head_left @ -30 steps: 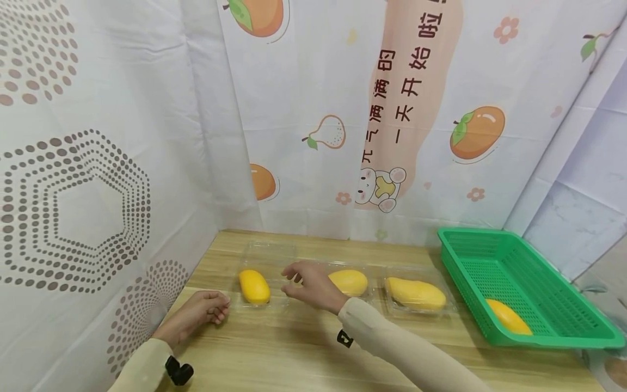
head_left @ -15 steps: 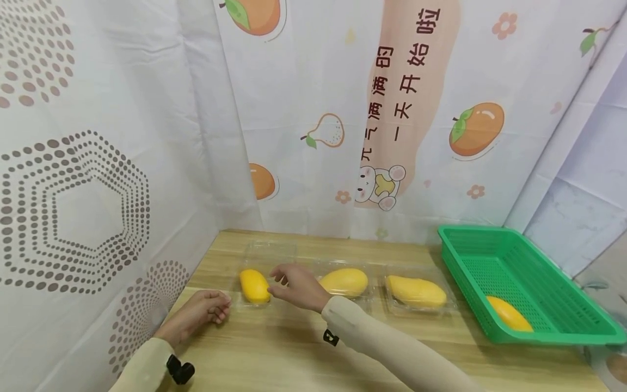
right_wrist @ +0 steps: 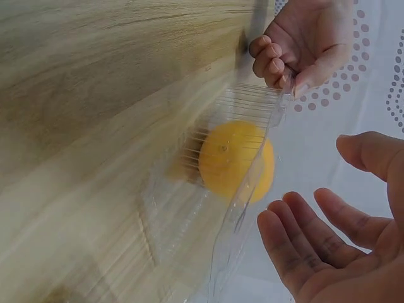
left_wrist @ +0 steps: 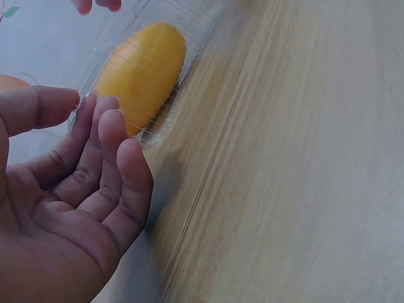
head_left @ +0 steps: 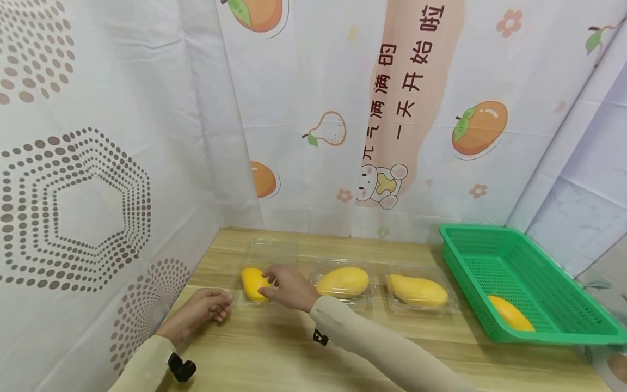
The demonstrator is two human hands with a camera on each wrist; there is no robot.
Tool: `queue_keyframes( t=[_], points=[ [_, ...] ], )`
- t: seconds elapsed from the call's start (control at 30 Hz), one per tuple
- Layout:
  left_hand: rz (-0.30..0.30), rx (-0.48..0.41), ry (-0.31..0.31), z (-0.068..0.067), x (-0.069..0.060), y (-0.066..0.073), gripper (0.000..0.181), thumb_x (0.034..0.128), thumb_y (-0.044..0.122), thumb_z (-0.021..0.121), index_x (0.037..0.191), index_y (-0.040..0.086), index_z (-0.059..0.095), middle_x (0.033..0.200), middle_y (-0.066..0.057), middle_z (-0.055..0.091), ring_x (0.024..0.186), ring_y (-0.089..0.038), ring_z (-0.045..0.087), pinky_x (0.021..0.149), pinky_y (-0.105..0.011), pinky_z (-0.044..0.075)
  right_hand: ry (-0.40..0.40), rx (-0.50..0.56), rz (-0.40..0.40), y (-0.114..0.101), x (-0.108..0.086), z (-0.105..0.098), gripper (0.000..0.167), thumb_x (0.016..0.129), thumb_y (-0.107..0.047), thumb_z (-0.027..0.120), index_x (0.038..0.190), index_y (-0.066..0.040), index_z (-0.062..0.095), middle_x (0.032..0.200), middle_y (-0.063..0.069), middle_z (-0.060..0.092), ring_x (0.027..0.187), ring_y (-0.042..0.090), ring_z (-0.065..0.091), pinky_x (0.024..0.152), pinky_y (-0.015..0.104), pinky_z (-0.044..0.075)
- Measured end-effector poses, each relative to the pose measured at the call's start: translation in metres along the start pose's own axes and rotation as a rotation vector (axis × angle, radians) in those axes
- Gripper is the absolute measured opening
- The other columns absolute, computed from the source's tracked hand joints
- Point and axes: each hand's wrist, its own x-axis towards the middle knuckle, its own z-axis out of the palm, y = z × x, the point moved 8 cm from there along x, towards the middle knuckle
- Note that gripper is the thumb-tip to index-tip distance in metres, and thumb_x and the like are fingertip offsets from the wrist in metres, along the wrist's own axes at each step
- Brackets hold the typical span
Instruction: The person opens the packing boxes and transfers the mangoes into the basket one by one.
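At the left end of the row, a yellow mango (head_left: 251,283) lies in a clear plastic box (right_wrist: 249,100) whose lid (head_left: 272,251) is folded back. My left hand (head_left: 200,314) pinches the box's left rim between thumb and forefinger, as both wrist views show. Above the same box, my right hand (head_left: 290,287) hovers with relaxed, spread fingers and holds nothing. In the right wrist view its fingertips (right_wrist: 268,221) are apart from the mango, beside the box edge. The right hand covers part of the mango in the head view.
Two more clear boxes, each with a mango, stand to the right: a middle mango (head_left: 344,282) and a right mango (head_left: 417,291). A green basket (head_left: 465,288) at the far right holds a loose mango (head_left: 511,314). Patterned curtains (head_left: 294,212) border the wooden table (head_left: 274,354).
My right hand has moved left, from beside the middle box to over the left mango. The left hand has stayed at the box rim. The boxes and basket have not moved.
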Motion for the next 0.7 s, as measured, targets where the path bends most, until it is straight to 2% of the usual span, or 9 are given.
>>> queue_keyframes(
  t=[0.17, 0.37, 0.57, 0.7],
  points=[
    [0.011, -0.008, -0.016, 0.002, -0.001, 0.002, 0.031, 0.1027, 0.017, 0.061, 0.112, -0.013, 0.061, 0.093, -0.010, 0.066, 0.079, -0.017, 0.061, 0.071, -0.030, 0.056, 0.002, -0.022, 0.005, -0.003, 0.005, 0.005, 0.037, 0.094, -0.030, 0.077, 0.121, -0.005, 0.071, 0.109, 0.006, 0.073, 0.096, 0.016, 0.068, 0.078, 0.022, 0.055],
    [0.022, -0.011, -0.033, 0.002, -0.002, 0.001, 0.030, 0.1032, 0.017, 0.061, 0.111, -0.012, 0.062, 0.093, -0.010, 0.067, 0.078, -0.017, 0.062, 0.071, -0.029, 0.057, -0.011, -0.097, -0.007, -0.007, 0.014, 0.015, 0.041, 0.091, -0.029, 0.080, 0.119, -0.002, 0.070, 0.106, 0.010, 0.074, 0.089, 0.014, 0.068, 0.074, 0.021, 0.053],
    [0.010, -0.006, -0.029, 0.003, -0.002, -0.001, 0.029, 0.1034, 0.017, 0.060, 0.111, -0.011, 0.062, 0.093, -0.010, 0.068, 0.078, -0.017, 0.062, 0.071, -0.030, 0.056, -0.022, -0.173, 0.083, -0.002, 0.017, 0.023, 0.049, 0.090, -0.036, 0.080, 0.124, -0.002, 0.068, 0.109, 0.008, 0.072, 0.089, 0.014, 0.062, 0.081, 0.026, 0.052],
    [0.012, -0.001, -0.018, 0.002, 0.000, 0.001, 0.030, 0.1027, 0.017, 0.061, 0.111, -0.011, 0.062, 0.094, -0.010, 0.067, 0.079, -0.017, 0.062, 0.071, -0.030, 0.056, -0.013, -0.238, 0.118, -0.001, 0.019, 0.024, 0.053, 0.090, -0.041, 0.080, 0.123, -0.002, 0.068, 0.109, 0.009, 0.070, 0.090, 0.017, 0.062, 0.079, 0.027, 0.052]
  ],
)
